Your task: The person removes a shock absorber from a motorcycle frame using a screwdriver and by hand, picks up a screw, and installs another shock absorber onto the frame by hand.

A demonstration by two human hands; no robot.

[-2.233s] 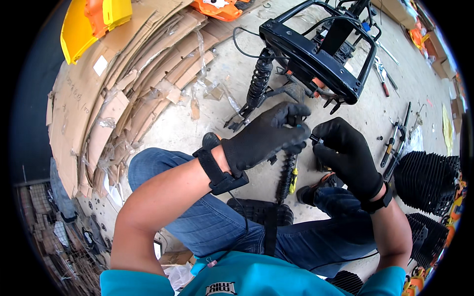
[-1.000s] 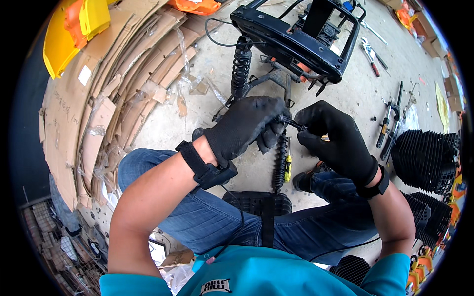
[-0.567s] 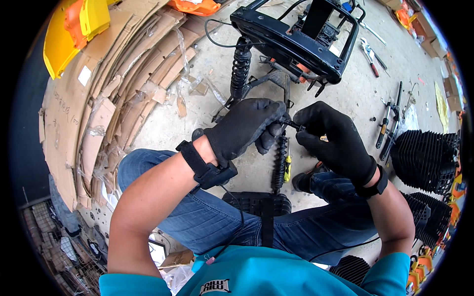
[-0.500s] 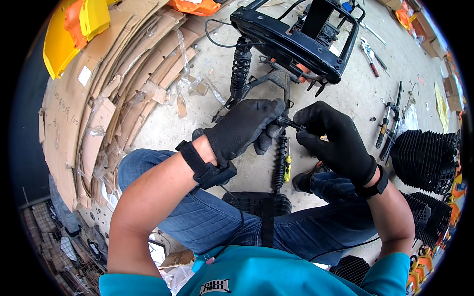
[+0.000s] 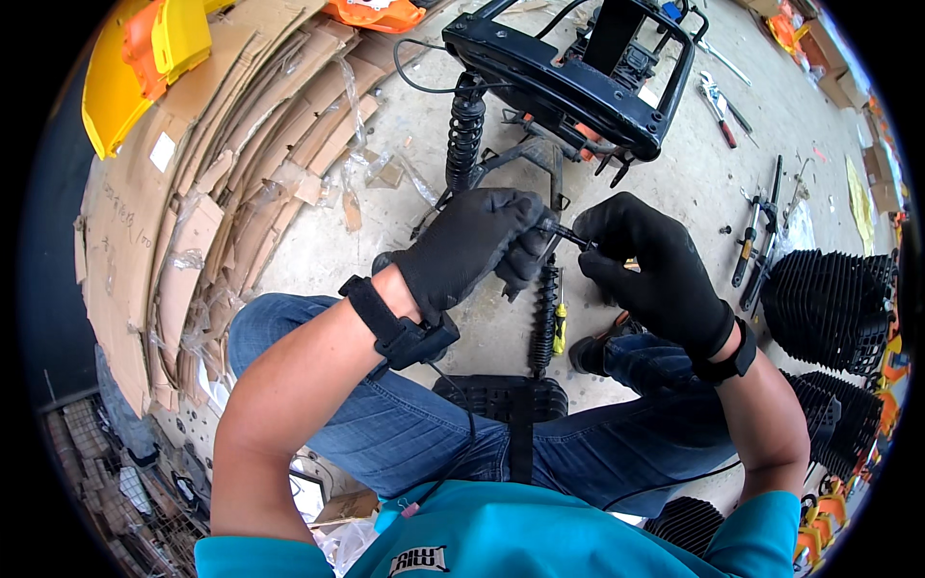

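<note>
In front of the black metal frame, my two gloved hands meet around a short, thin black rod-like part, perhaps a bolt. My left hand is closed on its left end, and its fingers hide that end. The thumb and fingers of my right hand pinch the other end. Left of the hands, a black coil-spring shock absorber hangs from the frame. A second shock absorber lies below the hands, between my legs, beside a yellow-handled screwdriver.
Flattened cardboard is stacked at the left, with yellow and orange plastic panels on top. Red-handled pliers and other long tools lie on the floor at the right. Ribbed black parts stand near my right arm.
My hands have drawn slightly apart, and more of the black rod-like part shows between them. The left fingers have shifted a little. Both hands keep their grip.
</note>
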